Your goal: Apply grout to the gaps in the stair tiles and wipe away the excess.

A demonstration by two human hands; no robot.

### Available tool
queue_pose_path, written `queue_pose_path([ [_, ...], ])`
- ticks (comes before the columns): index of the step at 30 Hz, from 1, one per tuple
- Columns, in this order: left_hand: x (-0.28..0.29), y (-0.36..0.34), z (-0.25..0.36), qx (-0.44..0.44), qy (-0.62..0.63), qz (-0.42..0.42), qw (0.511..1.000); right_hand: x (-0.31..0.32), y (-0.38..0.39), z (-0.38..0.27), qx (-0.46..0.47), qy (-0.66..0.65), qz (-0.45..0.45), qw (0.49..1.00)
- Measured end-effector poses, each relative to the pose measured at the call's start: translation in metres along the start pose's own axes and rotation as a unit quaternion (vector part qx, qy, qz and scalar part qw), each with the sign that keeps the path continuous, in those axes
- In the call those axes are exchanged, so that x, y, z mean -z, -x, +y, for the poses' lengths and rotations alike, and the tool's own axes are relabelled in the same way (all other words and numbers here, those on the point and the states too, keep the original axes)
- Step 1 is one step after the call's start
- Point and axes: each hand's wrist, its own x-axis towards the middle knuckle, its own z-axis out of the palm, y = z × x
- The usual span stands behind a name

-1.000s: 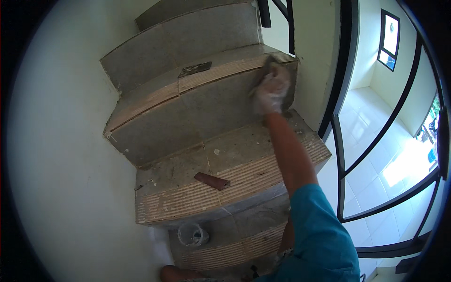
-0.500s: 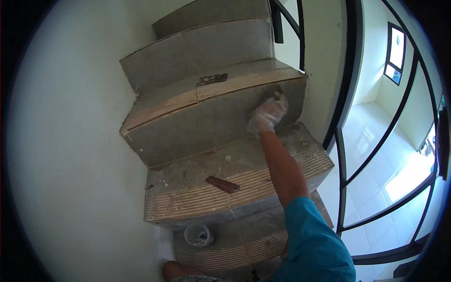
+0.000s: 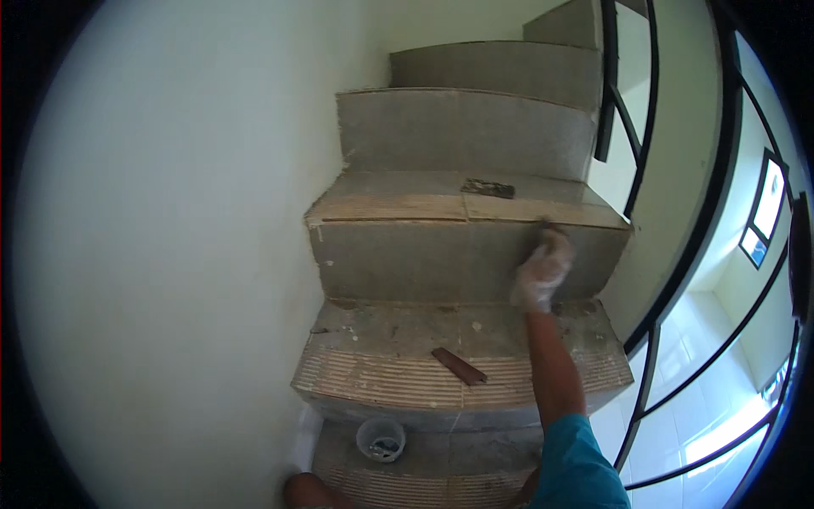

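My right hand point(image 3: 544, 270), in a thin whitish glove, reaches up to the grey tiled stair riser point(image 3: 390, 259). Its fingers are closed, with a small dark piece at their tips just below the step's edge; motion blur hides what it is. A brown-red folded strip point(image 3: 459, 366), perhaps sandpaper, lies on the ribbed tread point(image 3: 365, 369) below this hand. On the tread above, a flat dark, stained piece point(image 3: 488, 188) rests near the ribbed edge. My left hand is out of view.
A clear plastic tub point(image 3: 381, 440) with some contents stands on the lower step by the white wall point(image 3: 186, 254). Black metal railing point(image 3: 697, 360) curves along the right side, over a shiny tiled floor below. More steps climb at the back.
The view has swung, so the stairs sit further right and lower. My right hand stays at the same riser, now nearer its top edge and further left along it.
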Motion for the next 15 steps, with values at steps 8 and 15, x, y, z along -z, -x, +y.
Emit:
queue_pose_path([
  [8, 0.022, -0.029, 0.022, 0.259, 0.651, 0.298, 0.649, -0.047, 0.031, -0.130, 0.426, -0.132, -0.395, 0.803],
  [15, 0.022, -0.028, 0.020, 0.276, 0.683, 0.291, 0.610, -0.037, 0.016, -0.203, 0.385, -0.157, -0.320, 0.851],
])
